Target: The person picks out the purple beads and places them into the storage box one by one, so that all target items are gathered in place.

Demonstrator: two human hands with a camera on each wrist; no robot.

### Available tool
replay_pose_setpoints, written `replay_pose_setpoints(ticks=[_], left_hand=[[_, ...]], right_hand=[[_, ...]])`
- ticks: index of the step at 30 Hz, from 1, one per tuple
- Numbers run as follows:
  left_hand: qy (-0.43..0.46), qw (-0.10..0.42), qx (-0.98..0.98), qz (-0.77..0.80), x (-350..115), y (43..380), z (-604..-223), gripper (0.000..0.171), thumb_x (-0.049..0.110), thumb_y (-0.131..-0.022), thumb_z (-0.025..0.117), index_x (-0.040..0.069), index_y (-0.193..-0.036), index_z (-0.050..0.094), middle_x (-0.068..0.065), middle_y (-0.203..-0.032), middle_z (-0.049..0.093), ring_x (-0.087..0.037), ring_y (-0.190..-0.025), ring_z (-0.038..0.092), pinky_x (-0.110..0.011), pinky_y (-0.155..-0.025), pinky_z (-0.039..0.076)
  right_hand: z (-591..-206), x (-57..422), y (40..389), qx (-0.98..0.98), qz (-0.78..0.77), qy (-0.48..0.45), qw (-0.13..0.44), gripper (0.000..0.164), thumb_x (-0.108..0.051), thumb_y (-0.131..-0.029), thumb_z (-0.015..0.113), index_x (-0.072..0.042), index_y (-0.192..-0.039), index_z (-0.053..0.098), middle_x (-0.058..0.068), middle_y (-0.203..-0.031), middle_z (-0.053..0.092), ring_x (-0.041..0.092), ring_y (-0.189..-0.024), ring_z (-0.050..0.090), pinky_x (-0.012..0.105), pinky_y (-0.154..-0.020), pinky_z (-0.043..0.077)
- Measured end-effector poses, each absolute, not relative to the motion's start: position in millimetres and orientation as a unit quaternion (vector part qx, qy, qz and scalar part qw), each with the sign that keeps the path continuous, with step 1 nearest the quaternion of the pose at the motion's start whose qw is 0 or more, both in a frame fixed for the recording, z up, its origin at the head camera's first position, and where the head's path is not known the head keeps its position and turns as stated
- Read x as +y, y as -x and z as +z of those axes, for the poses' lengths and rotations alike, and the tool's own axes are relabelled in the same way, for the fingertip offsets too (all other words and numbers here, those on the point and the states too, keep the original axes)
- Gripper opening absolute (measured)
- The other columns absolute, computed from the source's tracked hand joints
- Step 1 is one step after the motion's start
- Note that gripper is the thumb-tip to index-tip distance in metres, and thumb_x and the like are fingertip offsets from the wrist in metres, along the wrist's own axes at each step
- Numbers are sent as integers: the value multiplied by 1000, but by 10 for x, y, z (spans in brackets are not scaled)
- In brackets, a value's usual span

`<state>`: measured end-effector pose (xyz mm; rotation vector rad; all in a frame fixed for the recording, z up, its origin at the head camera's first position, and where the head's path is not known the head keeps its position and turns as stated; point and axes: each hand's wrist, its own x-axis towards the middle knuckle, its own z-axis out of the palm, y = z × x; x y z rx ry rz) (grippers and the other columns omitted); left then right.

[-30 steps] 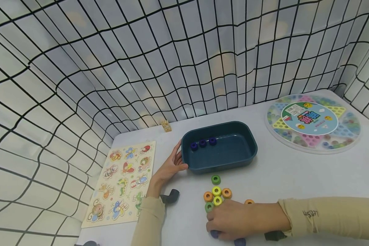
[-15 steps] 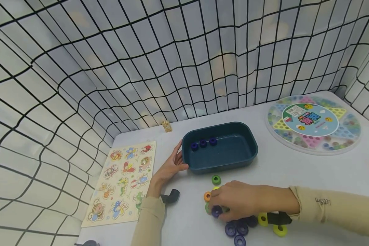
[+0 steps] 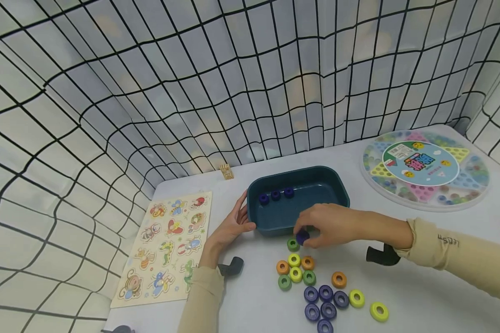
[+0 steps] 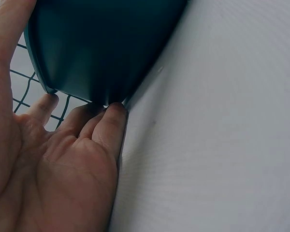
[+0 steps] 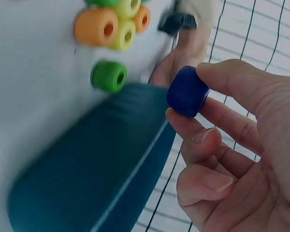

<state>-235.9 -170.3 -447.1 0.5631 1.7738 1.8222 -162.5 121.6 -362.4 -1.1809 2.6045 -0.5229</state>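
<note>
I have the right hand (image 3: pixel 327 226) pinching a blue bead (image 3: pixel 302 237) near the teal tray (image 3: pixel 318 196), at its six o'clock, and the left hand (image 3: pixel 229 226) resting, fingers relaxed, against its nine o'clock end; three matching beads (image 3: pixel 276 194) sit inside toward ten o'clock.

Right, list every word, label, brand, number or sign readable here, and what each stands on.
Beige fabric right sleeve: dark lettering, too blurred to quote.
Round multicoloured board: large red-and-blue characters, too blurred to quote; smaller pinkish print, too small.
White rectangular sticker on that board: too small to read.
No other text is legible.
</note>
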Motion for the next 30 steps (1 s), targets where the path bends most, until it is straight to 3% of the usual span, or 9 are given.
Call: replay_pose_setpoints(ticks=[7, 17, 30], left_hand=[[-209, 261, 661, 672, -1708, 2348, -4456, 102, 28, -73, 74, 28, -145, 2, -7, -150, 10, -19, -136, 14, -24, -107, 21], [-212, 263, 660, 671, -1708, 2358, -4462, 101, 26, -74, 74, 28, -145, 2, -6, -150, 10, -19, -136, 14, -23, -106, 21], [-212, 262, 654, 677, -1685, 2350, -4452, 103, 25, -73, 75, 26, -146, 2, -9, -150, 9, -21, -136, 13, -21, -106, 22]], right_hand=[[-3588, 1326, 1923, 899, -172, 391, 92, 27, -27, -81, 67, -15, -105, 65, -9, -96, 61, 9, -85, 55, 28, -73, 48], [-3612, 1438, 2382, 917, -141, 361, 95, 28, -22, -80, 68, -9, -105, 64, -1, -97, 63, 15, -92, 58, 35, -80, 50], [-3671, 1363, 2828, 933, -83, 329, 118, 27, -19, -79, 68, -6, -102, 65, 4, -93, 63, 18, -84, 58, 37, -72, 51]])
